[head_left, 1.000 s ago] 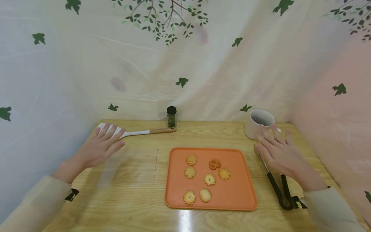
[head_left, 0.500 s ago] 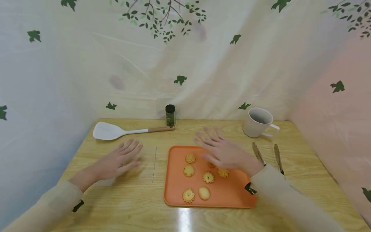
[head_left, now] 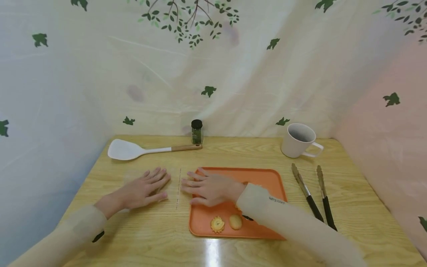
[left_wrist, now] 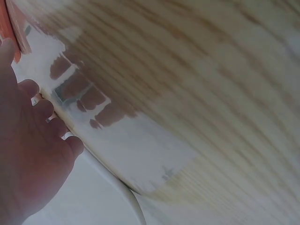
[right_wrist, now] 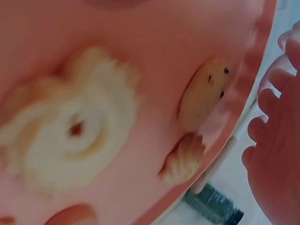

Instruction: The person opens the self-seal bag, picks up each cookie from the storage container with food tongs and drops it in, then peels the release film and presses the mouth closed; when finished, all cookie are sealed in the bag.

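Note:
My left hand [head_left: 143, 189] is held palm down with its fingers straight, low over the left part of the wooden table; whether it touches is unclear. Beside its fingertips runs a thin dashed line [head_left: 178, 189], apparently the edge of a clear shiny sheet [left_wrist: 140, 145]. Over the left rim of the orange tray [head_left: 263, 230] is my right hand [head_left: 211, 187], fingers spread and holding nothing. A ridged cookie [head_left: 217, 224] and a smooth oval cookie [head_left: 235, 221] lie near the tray's front. The right wrist view shows a dotted cookie [right_wrist: 201, 93] and a swirled cookie [right_wrist: 185, 159]; my hand and sleeve hide others.
A white spatula [head_left: 125, 150] with a wooden handle lies at the back left. By its handle end stands a small black-lidded jar [head_left: 197, 132]. At the back right is a white mug [head_left: 298, 141], and metal tongs [head_left: 310, 204] with black handles lie before it.
My right hand has swept left from beside the mug, across the tray to its left rim. My left hand has moved right and nearer me, away from the spatula. The tray has stayed put.

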The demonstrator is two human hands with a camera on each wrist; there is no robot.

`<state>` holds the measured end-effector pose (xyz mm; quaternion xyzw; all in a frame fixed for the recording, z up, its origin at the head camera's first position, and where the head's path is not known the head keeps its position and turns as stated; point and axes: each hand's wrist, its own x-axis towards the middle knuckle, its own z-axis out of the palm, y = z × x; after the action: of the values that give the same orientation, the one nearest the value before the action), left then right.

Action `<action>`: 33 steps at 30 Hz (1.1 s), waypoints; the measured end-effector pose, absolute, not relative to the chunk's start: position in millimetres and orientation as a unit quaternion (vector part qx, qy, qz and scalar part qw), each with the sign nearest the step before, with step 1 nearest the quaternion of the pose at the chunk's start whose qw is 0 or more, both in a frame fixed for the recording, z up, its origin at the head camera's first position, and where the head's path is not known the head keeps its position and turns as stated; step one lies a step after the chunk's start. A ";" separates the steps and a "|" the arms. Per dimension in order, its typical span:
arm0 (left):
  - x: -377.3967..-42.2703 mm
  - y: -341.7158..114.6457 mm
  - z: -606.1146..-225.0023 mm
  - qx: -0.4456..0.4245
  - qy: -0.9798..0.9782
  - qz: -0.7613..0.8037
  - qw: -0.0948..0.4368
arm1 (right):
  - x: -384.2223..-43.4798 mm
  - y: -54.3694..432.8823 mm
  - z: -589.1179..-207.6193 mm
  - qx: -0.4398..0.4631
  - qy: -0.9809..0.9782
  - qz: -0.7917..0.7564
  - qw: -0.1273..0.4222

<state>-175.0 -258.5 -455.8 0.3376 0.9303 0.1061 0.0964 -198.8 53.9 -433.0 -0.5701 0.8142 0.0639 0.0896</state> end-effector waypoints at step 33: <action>-174.1 -260.7 -467.8 0.366 0.921 0.114 0.060 | -196.4 24.6 -437.5 -0.554 0.814 0.107 0.139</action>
<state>-174.1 -260.7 -467.8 0.3664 0.9214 0.1144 0.0604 -196.4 24.6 -437.5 -0.5542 0.8138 0.1068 0.1388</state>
